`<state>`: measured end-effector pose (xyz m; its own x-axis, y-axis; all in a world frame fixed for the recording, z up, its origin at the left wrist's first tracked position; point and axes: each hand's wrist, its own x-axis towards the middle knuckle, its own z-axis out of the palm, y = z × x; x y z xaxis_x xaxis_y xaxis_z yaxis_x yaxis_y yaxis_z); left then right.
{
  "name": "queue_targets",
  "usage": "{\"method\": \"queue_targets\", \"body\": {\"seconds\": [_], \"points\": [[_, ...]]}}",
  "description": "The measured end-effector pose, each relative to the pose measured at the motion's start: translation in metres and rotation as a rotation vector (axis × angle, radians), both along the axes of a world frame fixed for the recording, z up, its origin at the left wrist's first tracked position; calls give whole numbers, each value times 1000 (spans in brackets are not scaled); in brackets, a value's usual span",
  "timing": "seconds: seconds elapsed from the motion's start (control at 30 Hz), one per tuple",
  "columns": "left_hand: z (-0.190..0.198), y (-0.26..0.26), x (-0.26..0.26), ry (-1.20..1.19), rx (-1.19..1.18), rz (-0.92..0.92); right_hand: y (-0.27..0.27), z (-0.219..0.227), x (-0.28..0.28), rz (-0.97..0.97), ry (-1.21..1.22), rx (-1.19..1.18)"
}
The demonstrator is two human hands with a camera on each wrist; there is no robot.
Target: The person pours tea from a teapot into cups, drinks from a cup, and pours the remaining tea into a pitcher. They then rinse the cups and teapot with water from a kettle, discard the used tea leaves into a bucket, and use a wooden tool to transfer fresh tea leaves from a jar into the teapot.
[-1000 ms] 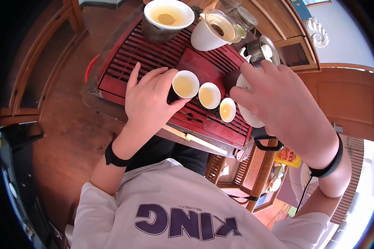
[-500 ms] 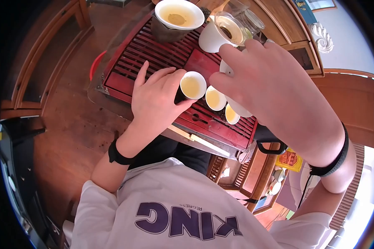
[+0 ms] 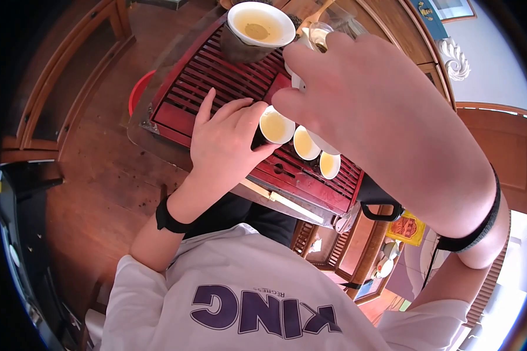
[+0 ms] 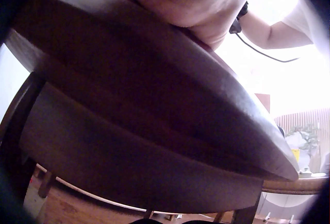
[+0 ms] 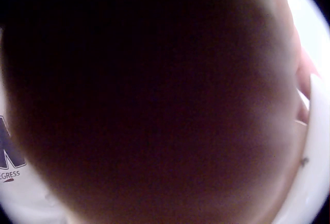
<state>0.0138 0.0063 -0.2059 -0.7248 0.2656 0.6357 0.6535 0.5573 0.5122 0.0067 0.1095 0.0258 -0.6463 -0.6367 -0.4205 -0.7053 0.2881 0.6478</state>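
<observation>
My left hand (image 3: 222,137) holds a small dark-sided cup (image 3: 277,126) of pale yellow tea, thumb on the near side and fingers on the far side. Two similar cups, a middle one (image 3: 306,143) and an end one (image 3: 330,166), stand in a row beside it on the red slatted tea tray (image 3: 187,99). Above the row, my right hand (image 3: 357,88) grips a white ceramic piece (image 3: 297,82) from above; it is mostly hidden, and I cannot tell its kind. Its smooth white wall (image 5: 315,152) curves along the edge of the right wrist view, where dark blur fills most of the frame.
A white-rimmed bowl (image 3: 260,26) of tea sits at the tray's far end. Glassware (image 3: 320,34) and a wooden utensil (image 3: 321,10) show past my right hand. A black handle (image 3: 380,212) and yellow packet (image 3: 405,228) lie to the right. Dark furniture (image 4: 154,80) fills the left wrist view.
My right hand has moved left and away from me with the white piece, from beyond the end cup to above the row. My left hand stays at its cup; the head view has shifted slightly.
</observation>
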Motion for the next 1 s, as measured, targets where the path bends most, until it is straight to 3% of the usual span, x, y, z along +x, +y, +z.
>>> {"method": "queue_targets", "body": {"seconds": [0.03, 0.37, 0.47, 0.53, 0.57, 0.63, 0.67, 0.73, 0.77, 0.83, 1.0], "points": [[0, 0, 0, 0, 0, 0, 0, -1, -1, 119, 100, 90], [-3, 1, 0, 6, -16, 14, -7, 1, -4, 111, 133, 265], [-2, 1, 0, -3, -29, 10, -2, -1, -5, 76, 116, 222], [-1, 1, 0, -4, -39, 9, 6, 0, -4, 54, 38, 9], [-1, 1, 0, -6, -29, 11, 10, 0, -1, 53, 39, 9], [0, 2, 0, -7, -19, 11, 13, 0, 4, 288, 113, -154], [-1, 3, 0, -1, -3, 18, 13, 1, 8, 286, 114, -153], [-1, 3, 1, 5, 13, 24, 6, 4, 13, 10, 76, 227], [0, 3, 1, -2, 12, 24, 16, 0, 12, 7, 77, 228], [1, 3, 0, -8, 13, 24, 44, -11, 9, -46, -127, -308], [1, 2, 0, -37, -20, 26, 67, -10, 19, -160, -176, -274]]}}
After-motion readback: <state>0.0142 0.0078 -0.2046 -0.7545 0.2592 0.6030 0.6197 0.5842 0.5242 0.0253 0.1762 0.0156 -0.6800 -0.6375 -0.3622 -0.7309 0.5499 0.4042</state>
